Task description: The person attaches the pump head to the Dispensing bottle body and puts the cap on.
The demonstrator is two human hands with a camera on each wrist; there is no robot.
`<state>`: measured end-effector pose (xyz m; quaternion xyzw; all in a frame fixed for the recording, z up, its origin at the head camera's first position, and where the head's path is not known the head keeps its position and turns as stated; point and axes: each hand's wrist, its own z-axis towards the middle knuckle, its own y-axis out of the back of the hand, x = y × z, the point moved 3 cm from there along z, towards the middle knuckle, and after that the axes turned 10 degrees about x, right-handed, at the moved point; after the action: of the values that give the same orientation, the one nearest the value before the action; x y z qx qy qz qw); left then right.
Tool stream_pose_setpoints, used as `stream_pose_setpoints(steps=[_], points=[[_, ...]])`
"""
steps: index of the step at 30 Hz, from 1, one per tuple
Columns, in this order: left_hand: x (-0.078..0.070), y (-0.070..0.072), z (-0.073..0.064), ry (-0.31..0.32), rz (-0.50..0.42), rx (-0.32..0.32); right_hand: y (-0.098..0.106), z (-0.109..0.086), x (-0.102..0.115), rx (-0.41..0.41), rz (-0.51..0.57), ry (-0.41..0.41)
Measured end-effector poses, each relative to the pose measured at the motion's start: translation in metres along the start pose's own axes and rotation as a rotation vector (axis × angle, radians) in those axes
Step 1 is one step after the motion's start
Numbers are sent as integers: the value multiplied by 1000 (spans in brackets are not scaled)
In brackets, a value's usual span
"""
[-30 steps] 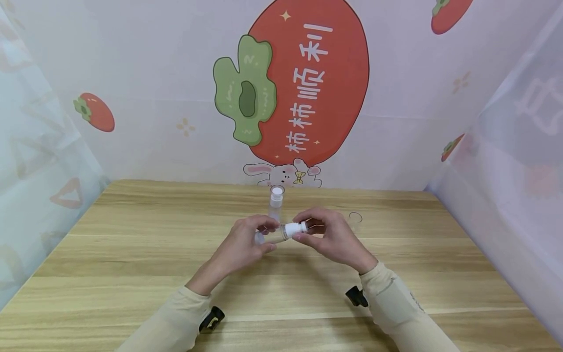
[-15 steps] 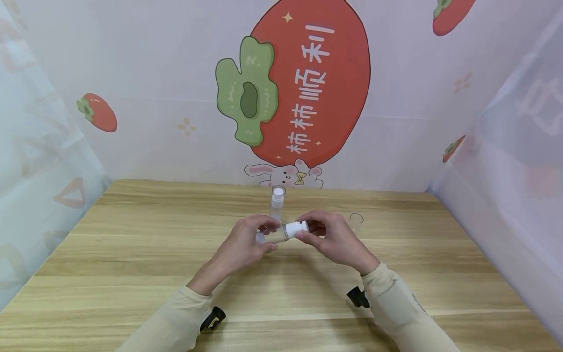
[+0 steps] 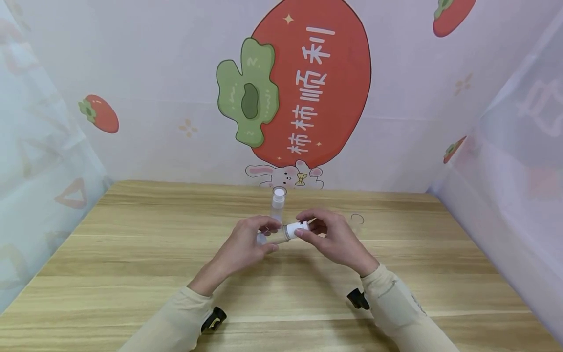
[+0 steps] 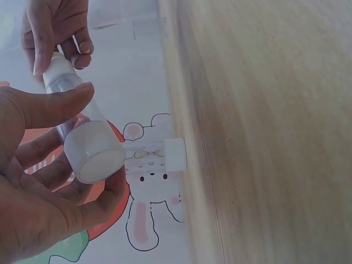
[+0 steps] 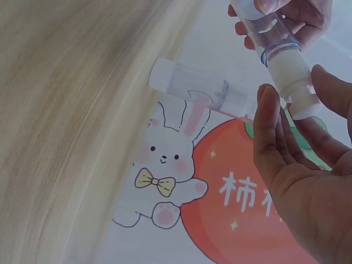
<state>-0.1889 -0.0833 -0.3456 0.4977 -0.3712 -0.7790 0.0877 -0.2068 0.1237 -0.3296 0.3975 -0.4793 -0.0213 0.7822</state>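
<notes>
A clear pump bottle [image 3: 276, 236] with a white base lies nearly level between both hands over the table. My left hand [image 3: 248, 243] grips its clear body, thumb in front and fingers behind. The white base [image 4: 94, 153] faces the camera in the left wrist view. At the other end, my right hand [image 3: 332, 237] pinches the white pump head [image 3: 296, 230] between thumb and fingers; the right wrist view shows its fingertips along the head. Just behind, a second bottle [image 3: 277, 209] of the same kind stands upright, its lower part overlapped by the left hand.
A small clear cap [image 3: 357, 219], mostly seen as a round rim, sits on the wooden table [image 3: 132, 254] right of the right hand. A printed backdrop [image 3: 149, 58] closes off the back, and pale sheets flank both sides.
My right thumb has shifted slightly up over the white pump head. Both hands keep hold of the bottle in nearly the same place.
</notes>
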Motion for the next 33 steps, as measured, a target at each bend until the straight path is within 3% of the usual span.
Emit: stream_pose_setpoints(steps=[8,17,33], points=[[0,0,0,2,2,-4,0,-1,0,7,45,40],[0,0,0,17,-10,0,2,-2,2,70,16,40],[0,-1,0,20,0,-12,1,-1,0,71,-40,-86]])
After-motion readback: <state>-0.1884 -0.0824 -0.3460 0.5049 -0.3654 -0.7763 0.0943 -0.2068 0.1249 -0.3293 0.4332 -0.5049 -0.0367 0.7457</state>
